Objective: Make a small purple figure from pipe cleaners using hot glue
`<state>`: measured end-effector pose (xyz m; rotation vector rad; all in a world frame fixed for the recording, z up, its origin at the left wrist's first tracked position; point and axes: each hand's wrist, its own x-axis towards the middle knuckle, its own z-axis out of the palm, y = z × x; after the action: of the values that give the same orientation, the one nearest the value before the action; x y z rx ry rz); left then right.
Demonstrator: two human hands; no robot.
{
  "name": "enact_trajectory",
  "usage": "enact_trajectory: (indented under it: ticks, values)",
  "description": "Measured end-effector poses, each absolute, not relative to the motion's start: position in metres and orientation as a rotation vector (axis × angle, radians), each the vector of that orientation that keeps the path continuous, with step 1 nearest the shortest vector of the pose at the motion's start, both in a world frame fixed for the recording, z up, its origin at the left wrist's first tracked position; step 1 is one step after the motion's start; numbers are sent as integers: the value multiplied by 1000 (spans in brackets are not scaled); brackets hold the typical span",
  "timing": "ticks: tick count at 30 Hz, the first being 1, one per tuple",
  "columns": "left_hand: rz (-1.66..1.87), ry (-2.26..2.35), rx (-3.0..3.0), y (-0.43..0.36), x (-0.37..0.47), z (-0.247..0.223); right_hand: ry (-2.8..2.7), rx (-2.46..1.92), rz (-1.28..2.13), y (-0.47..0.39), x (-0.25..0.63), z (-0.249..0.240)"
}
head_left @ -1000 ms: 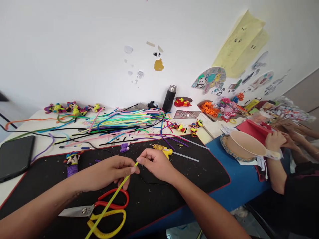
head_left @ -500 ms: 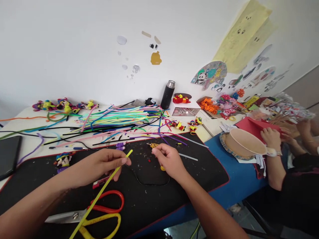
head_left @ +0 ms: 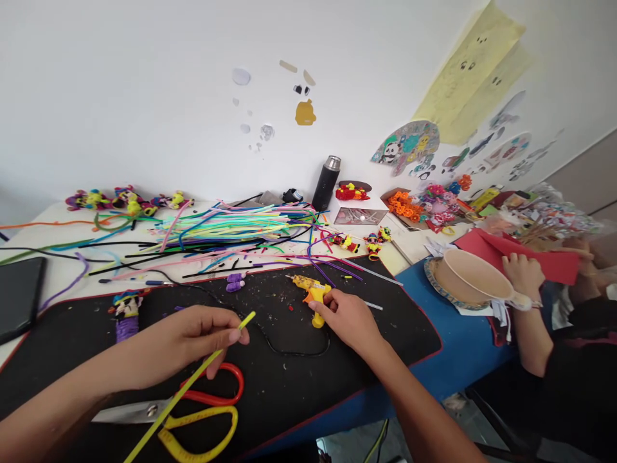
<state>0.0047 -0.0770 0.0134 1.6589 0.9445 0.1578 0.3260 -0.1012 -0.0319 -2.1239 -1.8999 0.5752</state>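
Observation:
Pinched between the thumb and fingers of my left hand (head_left: 207, 337) is a yellow pipe cleaner (head_left: 178, 392), its short tip sticking out past the fingertips. My right hand (head_left: 349, 315) has its thumb and fingers closed on the rear of a yellow hot glue gun (head_left: 311, 292), whose nozzle points left over the black mat (head_left: 279, 399). Below my left hand lie scissors (head_left: 202, 427) with one red and one yellow handle. A doll with a purple body (head_left: 126, 321) lies left of that hand. Two small purple coiled pieces (head_left: 235, 281) rest between the hands, farther back.
A pile of coloured pipe cleaners (head_left: 226, 228) spreads along the back. Behind it stands a black flask (head_left: 326, 183). The glue gun's black cord (head_left: 289, 354) loops across the mat. At right, a co-worker's hands (head_left: 523, 276) handle red paper (head_left: 554, 260) beside a bowl (head_left: 475, 276).
My right hand has shifted right and back along the glue gun, uncovering its body. My left hand still pinches the pipe cleaner, slightly lower. The view has tilted a little.

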Motion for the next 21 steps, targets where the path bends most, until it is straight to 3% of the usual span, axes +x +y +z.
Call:
enact_trajectory:
  ticks: [12,21]
  values:
    - [147,906,1542,-89,10,4,-1919,-2275,415,-101,313,-37]
    - [193,905,1516,-89,7,9,-1712,-2037,624,-105,327,-50]
